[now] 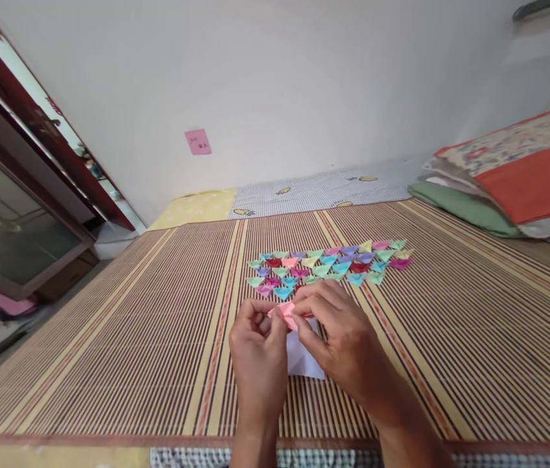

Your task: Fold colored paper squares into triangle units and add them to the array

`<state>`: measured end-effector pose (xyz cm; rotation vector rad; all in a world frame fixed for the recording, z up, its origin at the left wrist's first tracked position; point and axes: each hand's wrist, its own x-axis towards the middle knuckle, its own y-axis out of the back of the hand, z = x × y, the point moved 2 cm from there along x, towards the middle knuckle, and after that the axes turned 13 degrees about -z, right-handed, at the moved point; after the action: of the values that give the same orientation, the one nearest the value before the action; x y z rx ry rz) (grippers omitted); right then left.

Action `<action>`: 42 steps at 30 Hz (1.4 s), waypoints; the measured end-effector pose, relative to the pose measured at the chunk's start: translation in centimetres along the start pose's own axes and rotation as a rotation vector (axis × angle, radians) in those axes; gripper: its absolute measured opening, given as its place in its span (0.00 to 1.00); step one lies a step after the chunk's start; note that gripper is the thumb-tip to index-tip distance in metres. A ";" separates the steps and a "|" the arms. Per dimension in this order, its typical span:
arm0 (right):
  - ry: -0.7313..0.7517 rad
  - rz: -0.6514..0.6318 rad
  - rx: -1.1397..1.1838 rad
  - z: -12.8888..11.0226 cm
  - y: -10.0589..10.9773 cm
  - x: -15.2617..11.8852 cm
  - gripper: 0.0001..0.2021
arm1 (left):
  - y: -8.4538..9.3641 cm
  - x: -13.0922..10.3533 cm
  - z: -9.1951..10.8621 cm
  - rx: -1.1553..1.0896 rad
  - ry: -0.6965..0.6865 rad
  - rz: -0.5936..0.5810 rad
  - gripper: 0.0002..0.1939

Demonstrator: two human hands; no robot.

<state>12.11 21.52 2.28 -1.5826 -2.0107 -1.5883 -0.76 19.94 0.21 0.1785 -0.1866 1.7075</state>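
Observation:
Between my two hands is a small folded pink paper (287, 314). My left hand (259, 348) pinches its left side between thumb and fingers. On the right side of the same paper, the thumb and fingers of my right hand (338, 328) are closed. Beneath the hands a white paper sheet (305, 357) lies on the striped mat (158, 351), partly covered by my right hand. Just beyond the hands, several small folded papers (328, 260) in many colours form rows on the mat; my right hand hides part of the nearest row.
Folded cloths or cushions (528, 188) are stacked at the back right. A white wall (304, 84) with a pink note (197, 142) rises behind the mat. At the left stands a glass-fronted cabinet (6, 221).

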 end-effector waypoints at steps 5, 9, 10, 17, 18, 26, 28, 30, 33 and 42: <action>-0.018 -0.001 0.019 0.0 0.1 -0.1 0.09 | -0.1 -0.1 0.4 0.201 -0.043 -0.047 0.05; -0.015 0.008 0.011 0.2 0.2 -0.2 0.09 | 0.0 -0.2 0.6 0.292 -0.053 -0.154 0.10; -0.014 0.012 0.007 0.3 0.2 -0.2 0.09 | 0.0 -0.2 0.6 0.289 -0.046 -0.190 0.09; -0.016 0.017 0.026 0.8 0.4 -0.4 0.09 | -0.1 -0.1 0.5 0.242 -0.025 -0.246 0.06; -0.021 0.015 0.031 0.8 0.5 -0.4 0.09 | -0.1 -0.1 0.5 0.229 -0.033 -0.241 0.06; -0.108 -0.023 0.012 0.5 0.8 -0.3 0.07 | -0.3 0.0 0.3 0.255 -0.005 -0.200 0.06; -0.121 -0.012 0.016 0.5 0.7 -0.3 0.06 | -0.3 0.0 0.5 0.282 -0.014 -0.193 0.06; -0.130 0.000 0.018 0.5 0.5 -0.4 0.06 | -0.4 0.0 0.6 0.315 -0.023 -0.185 0.06; -0.131 0.009 0.004 0.6 0.3 -0.4 0.06 | -0.4 -0.1 0.7 0.358 -0.036 -0.187 0.07; -0.086 0.002 -0.020 0.9 0.3 -0.5 0.07 | -0.3 -0.1 0.6 0.377 -0.130 -0.208 0.09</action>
<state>12.98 21.82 1.77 -1.6873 -2.0411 -1.5707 -0.44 19.72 0.82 0.5700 0.0601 1.5107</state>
